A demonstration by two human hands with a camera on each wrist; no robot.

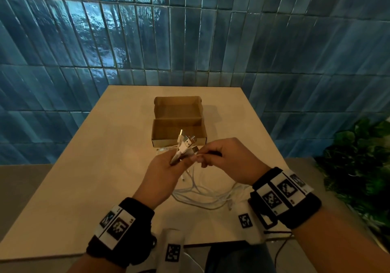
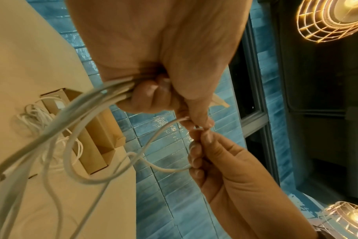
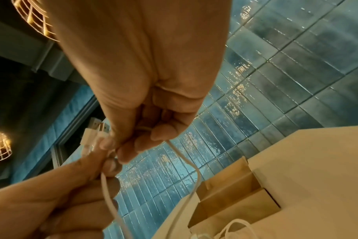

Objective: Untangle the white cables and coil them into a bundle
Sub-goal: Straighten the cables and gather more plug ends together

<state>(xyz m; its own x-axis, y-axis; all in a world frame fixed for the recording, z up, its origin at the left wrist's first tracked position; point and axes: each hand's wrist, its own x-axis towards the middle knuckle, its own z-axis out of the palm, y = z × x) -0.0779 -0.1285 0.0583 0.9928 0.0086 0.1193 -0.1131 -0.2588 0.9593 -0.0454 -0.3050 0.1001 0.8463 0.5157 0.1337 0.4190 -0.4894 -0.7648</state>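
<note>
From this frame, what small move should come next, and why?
Probably the right hand should tuck its pinched plug beside those the left hand grips; the plugs fan out gathered there, while the white cables trail loose on the table, uncoiled.

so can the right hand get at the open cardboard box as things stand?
Probably yes. The cardboard box sits open just beyond both hands with nothing between, but the right hand is pinching a white cable and would have to carry or drop it.

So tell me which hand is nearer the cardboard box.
Right. The right hand hovers just in front of the cardboard box near its front right corner; the left hand sits slightly further back, gripping the cable plugs.
</note>
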